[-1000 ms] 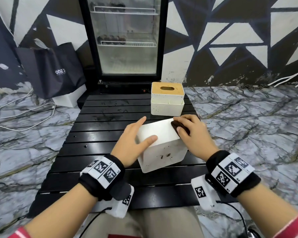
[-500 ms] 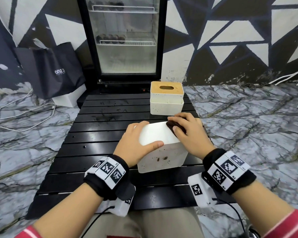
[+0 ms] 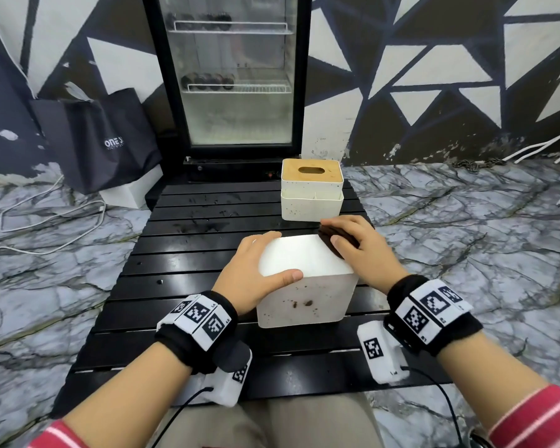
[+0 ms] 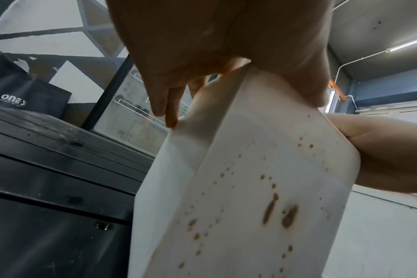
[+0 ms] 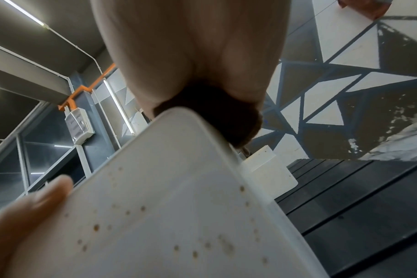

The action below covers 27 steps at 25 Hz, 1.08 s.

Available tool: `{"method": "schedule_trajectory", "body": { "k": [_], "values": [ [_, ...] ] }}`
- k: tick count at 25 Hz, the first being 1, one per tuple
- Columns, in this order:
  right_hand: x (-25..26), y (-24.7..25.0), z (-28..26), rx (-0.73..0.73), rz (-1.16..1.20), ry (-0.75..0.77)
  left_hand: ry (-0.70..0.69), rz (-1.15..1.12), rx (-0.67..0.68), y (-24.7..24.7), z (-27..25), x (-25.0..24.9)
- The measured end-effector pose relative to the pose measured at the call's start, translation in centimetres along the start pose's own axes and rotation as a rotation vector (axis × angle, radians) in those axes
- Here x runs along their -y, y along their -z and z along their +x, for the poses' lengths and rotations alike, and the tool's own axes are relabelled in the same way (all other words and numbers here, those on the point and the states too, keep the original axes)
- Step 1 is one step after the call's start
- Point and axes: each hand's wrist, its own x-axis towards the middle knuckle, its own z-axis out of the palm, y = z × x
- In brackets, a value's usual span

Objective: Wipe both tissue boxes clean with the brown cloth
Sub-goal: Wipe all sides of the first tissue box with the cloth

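Note:
A white tissue box [image 3: 304, 279] stands on the black slatted table [image 3: 181, 263], its near face spotted with brown stains [image 4: 269, 212]. My left hand [image 3: 256, 273] grips its left side, thumb laid over the top front edge. My right hand [image 3: 362, 250] holds the brown cloth [image 3: 333, 237] against the box's far right top edge; the cloth [image 5: 214, 114] is bunched under the palm. A second white tissue box [image 3: 311, 192] with a wooden slotted lid stands farther back, untouched.
A glass-door fridge [image 3: 233, 79] stands behind the table. A black shopping bag [image 3: 101, 137] leans at the left over a white box, with white cables on the marble floor [image 3: 466, 240]. The table's left half holds only smudges.
The box has turned so its stained face squares toward me. My left hand slid round its left side, thumb onto the top edge. The right hand with the cloth shifted slightly back along the right edge.

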Motion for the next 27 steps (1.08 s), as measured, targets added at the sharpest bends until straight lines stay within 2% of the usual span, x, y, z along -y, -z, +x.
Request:
{"method": "schedule_trajectory", "body": {
  "k": [3, 7, 9, 11, 13, 16, 20, 27],
  "values": [
    [0.6, 0.6, -0.6, 0.072, 0.04, 0.001, -0.014, -0.035, 0.008, 1.0, -0.1, 0.8],
    [1.0, 1.4, -3.3, 0.118, 0.126, -0.026, 0.075, -0.1, -0.048, 2.5, 0.0, 1.8],
    [1.6, 1.5, -5.0, 0.151, 0.155, -0.009, 0.095, -0.085, -0.133, 2.6, 0.0, 1.6],
    [2.4, 1.2, -6.1, 0.205, 0.163, 0.028, 0.06, -0.068, -0.259, 2.4, -0.2, 0.9],
    [3.0, 0.9, -6.6, 0.249, 0.168, 0.039, 0.015, -0.045, -0.325, 1.9, -0.6, -0.3],
    [2.5, 1.1, -6.2, 0.182, 0.155, 0.025, -0.023, 0.028, -0.239, 0.5, -1.2, -2.2],
    [1.3, 0.5, -4.6, -0.009, 0.067, -0.039, 0.048, 0.229, -0.094, -1.3, -2.0, -3.6],
    [0.2, -2.1, -1.1, -0.121, -0.065, -0.056, 0.083, 0.246, -0.033, -1.1, -0.4, -3.5]
  ]
}}
